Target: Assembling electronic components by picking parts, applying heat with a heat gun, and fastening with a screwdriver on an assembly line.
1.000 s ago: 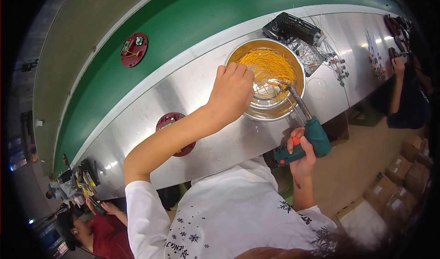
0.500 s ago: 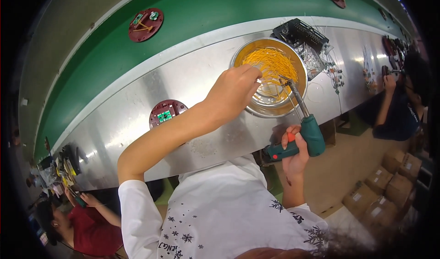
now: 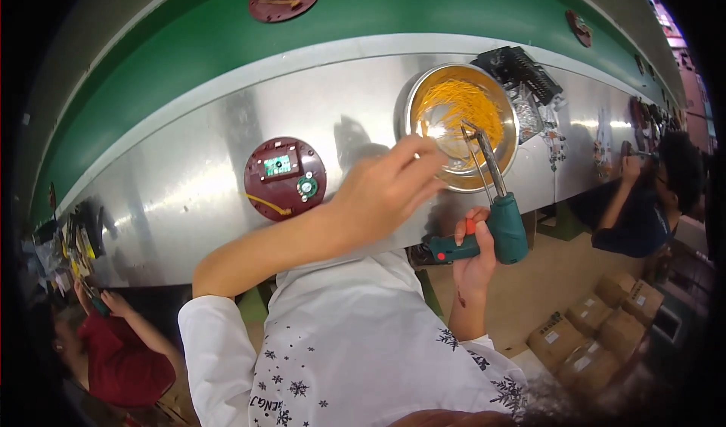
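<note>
My right hand (image 3: 474,257) grips a green pistol-shaped soldering gun (image 3: 508,230), fingers around its handle by the red trigger. The gun's metal tip reaches over a round steel bowl (image 3: 409,117) holding many short yellow wires (image 3: 473,103). My left hand (image 3: 389,189) is at the bowl's near left rim, fingers bent together in a pinch; whatever is between them is hidden. Left of that hand, on the steel bench, lies a dark red round plate (image 3: 261,187) with a green circuit board (image 3: 277,164), a small round green board (image 3: 307,187) and a yellow wire (image 3: 266,204).
Behind the bowl at right stand a black rack (image 3: 533,79) and a clear bag. More red round plates (image 3: 283,3) lie on the green belt (image 3: 393,7) beyond. Co-workers sit at left (image 3: 128,359) and right (image 3: 635,208). Cardboard boxes (image 3: 556,344) are on the floor at right.
My left hand has drawn back from inside the bowl toward me and its near rim. The view has shifted, showing more of the red plate on the bench. The soldering gun stays in my right hand.
</note>
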`<action>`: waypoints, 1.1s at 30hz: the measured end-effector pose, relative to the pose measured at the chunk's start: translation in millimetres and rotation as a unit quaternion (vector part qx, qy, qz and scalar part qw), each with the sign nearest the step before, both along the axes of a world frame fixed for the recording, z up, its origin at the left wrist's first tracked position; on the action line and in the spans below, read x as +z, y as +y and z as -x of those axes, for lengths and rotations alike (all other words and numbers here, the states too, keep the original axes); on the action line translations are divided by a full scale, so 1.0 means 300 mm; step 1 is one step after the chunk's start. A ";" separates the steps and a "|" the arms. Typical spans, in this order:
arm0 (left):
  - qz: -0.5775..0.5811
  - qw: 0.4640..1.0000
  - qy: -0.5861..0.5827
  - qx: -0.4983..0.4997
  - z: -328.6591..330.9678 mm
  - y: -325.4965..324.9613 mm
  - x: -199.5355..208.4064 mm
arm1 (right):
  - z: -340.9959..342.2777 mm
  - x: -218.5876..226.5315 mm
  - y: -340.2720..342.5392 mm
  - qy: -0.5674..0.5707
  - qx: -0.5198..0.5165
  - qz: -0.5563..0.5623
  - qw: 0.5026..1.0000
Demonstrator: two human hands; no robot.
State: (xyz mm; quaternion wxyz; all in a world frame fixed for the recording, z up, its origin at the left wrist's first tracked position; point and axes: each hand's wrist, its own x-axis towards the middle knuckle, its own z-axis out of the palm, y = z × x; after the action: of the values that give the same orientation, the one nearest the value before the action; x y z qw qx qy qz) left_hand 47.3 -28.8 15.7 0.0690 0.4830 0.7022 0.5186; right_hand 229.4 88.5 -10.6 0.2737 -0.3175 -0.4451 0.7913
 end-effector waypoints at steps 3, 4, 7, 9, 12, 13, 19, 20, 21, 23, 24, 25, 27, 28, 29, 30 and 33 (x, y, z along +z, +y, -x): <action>-0.033 0.999 0.020 0.038 -0.061 -0.106 -0.010 | 0.060 0.034 -0.052 -0.010 0.064 -0.007 0.998; -0.046 0.997 0.037 0.051 -0.079 -0.139 -0.014 | 0.083 0.043 -0.069 -0.019 0.092 -0.016 0.995; -0.033 0.994 0.024 0.103 -0.127 -0.221 -0.027 | 0.135 0.044 -0.112 -0.030 0.159 0.014 0.987; -0.039 0.988 0.031 0.146 -0.155 -0.269 -0.046 | 0.166 0.030 -0.148 -0.030 0.203 0.018 0.979; -0.033 0.982 0.017 0.186 -0.180 -0.320 -0.071 | 0.190 0.012 -0.180 -0.047 0.247 0.006 0.968; -0.041 0.979 0.018 0.198 -0.186 -0.333 -0.088 | 0.203 0.018 -0.197 -0.052 0.250 0.002 0.967; -0.014 0.944 -0.033 0.328 -0.155 -0.458 -0.086 | 0.248 0.038 -0.243 -0.079 0.231 -0.018 0.969; -0.014 0.942 -0.032 0.333 -0.143 -0.476 -0.084 | 0.246 0.036 -0.239 -0.082 0.229 -0.015 0.970; 0.028 0.918 -0.128 0.374 -0.125 -0.491 -0.079 | 0.246 0.034 -0.240 -0.086 0.226 -0.013 0.970; 0.007 0.882 -0.208 0.423 -0.092 -0.493 -0.110 | 0.250 0.035 -0.250 -0.093 0.230 -0.031 0.968; 0.005 0.879 -0.208 0.428 -0.088 -0.495 -0.126 | 0.252 0.035 -0.252 -0.100 0.231 -0.048 0.967; -0.001 0.882 -0.205 0.425 -0.084 -0.498 -0.136 | 0.253 0.035 -0.255 -0.100 0.236 -0.049 0.965; -0.009 0.884 -0.203 0.421 -0.082 -0.500 -0.144 | 0.253 0.032 -0.257 -0.112 0.229 -0.035 0.966; -0.008 0.882 -0.212 0.421 -0.083 -0.502 -0.145 | 0.252 0.034 -0.259 -0.112 0.230 -0.036 0.966; -0.007 0.881 -0.220 0.419 -0.082 -0.503 -0.147 | 0.252 0.034 -0.260 -0.109 0.230 -0.038 0.966; -0.008 0.881 -0.219 0.419 -0.083 -0.506 -0.148 | 0.253 0.034 -0.260 -0.107 0.229 -0.039 0.967; -0.013 0.885 -0.195 0.422 -0.106 -0.514 -0.142 | 0.249 0.019 -0.252 -0.110 0.225 -0.033 0.967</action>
State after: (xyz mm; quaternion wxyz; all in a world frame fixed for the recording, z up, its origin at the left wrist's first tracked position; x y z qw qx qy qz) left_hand 79.1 -183.1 -27.0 -0.0268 0.0312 0.8054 0.5914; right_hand 154.5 13.0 -5.0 0.0480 -0.2850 -0.5584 0.7776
